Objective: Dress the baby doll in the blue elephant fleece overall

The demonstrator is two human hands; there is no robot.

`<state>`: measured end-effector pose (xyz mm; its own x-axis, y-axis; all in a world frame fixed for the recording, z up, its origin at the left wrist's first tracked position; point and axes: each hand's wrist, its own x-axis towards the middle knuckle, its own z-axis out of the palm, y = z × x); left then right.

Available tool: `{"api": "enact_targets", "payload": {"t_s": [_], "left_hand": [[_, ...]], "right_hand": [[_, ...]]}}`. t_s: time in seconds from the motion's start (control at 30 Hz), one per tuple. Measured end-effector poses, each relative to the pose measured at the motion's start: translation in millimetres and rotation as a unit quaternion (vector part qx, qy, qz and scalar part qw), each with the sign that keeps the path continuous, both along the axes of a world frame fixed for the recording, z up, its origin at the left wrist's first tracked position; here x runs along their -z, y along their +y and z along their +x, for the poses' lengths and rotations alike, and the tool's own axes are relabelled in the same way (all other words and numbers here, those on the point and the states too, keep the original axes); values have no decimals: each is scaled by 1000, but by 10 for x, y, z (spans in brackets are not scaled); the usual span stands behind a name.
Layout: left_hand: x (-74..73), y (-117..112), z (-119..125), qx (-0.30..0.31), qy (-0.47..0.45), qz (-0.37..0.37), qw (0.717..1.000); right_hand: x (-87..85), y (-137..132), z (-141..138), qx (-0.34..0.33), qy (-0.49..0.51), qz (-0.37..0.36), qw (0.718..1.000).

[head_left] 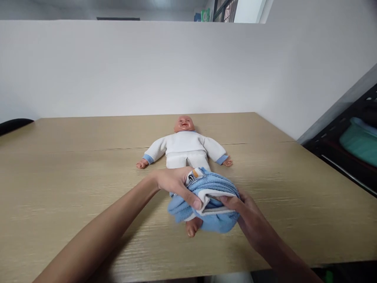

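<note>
A baby doll lies on its back on the wooden table, head toward the wall, dressed in a white top and white trousers with blue cuffs at the wrists. Over its lower legs I hold a bunched blue garment with white trim and a label. My left hand grips the garment's left side, thumb pressed on the white edge. On the other side, my right hand has its thumb inside the opening and its fingers behind the cloth. One bare doll foot shows below the garment; the other is hidden.
The wooden table extends to a white wall at the back and right. A black chair edge shows at far left. A black frame holding green cloth stands off the table's right side.
</note>
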<state>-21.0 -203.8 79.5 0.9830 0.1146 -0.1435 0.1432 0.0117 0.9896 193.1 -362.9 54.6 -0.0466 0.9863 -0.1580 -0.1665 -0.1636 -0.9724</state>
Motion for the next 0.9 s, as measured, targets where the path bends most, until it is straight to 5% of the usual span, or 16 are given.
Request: {"api": "enact_targets", "payload": {"t_s": [0.23, 0.6, 0.73, 0.9], "left_hand": [[-73, -74, 80, 1, -13, -39, 999], [-235, -111, 77, 53, 1, -13, 999], [-334, -160, 61, 38, 46, 52, 997], [-489, -284, 59, -55, 132, 217, 966]], "right_hand": [[33, -286, -205, 71, -45, -31, 996], [-72, -264, -174, 105, -69, 16, 992], [-89, -314, -246, 111, -111, 36, 987], [14, -512, -416, 127, -178, 27, 975]]}}
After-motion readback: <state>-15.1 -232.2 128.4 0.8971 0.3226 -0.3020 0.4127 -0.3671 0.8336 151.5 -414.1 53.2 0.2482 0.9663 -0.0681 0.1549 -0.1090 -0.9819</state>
